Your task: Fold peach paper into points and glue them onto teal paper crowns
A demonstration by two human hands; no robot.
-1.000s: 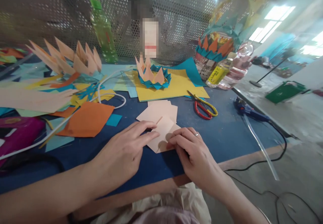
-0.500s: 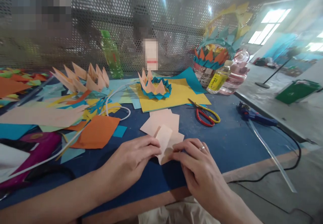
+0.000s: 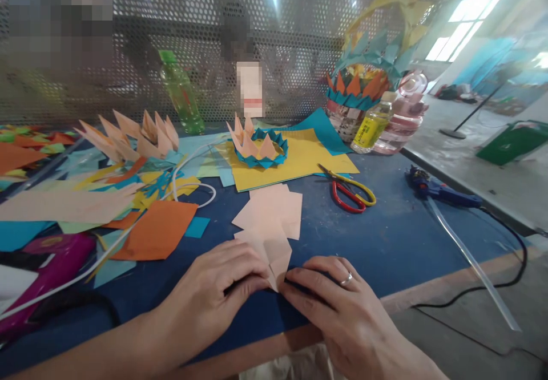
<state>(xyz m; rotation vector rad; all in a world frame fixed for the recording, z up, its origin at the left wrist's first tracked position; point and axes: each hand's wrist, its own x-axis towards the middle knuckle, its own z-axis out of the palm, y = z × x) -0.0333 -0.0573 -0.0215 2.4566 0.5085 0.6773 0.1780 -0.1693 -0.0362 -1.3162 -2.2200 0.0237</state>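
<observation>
A sheet of peach paper (image 3: 280, 257) with a creased fold lies between my hands near the table's front edge, its lower end narrowing to a point. My left hand (image 3: 226, 288) is closed on its left edge, thumb and fingers together. At the lower right edge, the fingertips of my right hand (image 3: 338, 300), which wears a ring, are closed against the fold. Just behind lie overlapping peach paper pieces (image 3: 269, 209). Farther back, a teal folded-paper ring (image 3: 262, 158) with peach points rests on yellow paper (image 3: 299, 169).
Red-and-yellow scissors (image 3: 349, 191) lie right of centre, with a blue glue gun (image 3: 445, 190) farther right. On the left are orange paper (image 3: 158, 231), a magenta tool (image 3: 64, 260) and a white cord (image 3: 107, 243). Bottles and a paper basket (image 3: 351, 97) stand at the back.
Both hands have come down slightly towards the front edge with the peach paper. The paper's raised flap now lies lower, and its right side is folded in. The camera view has shifted a little.
</observation>
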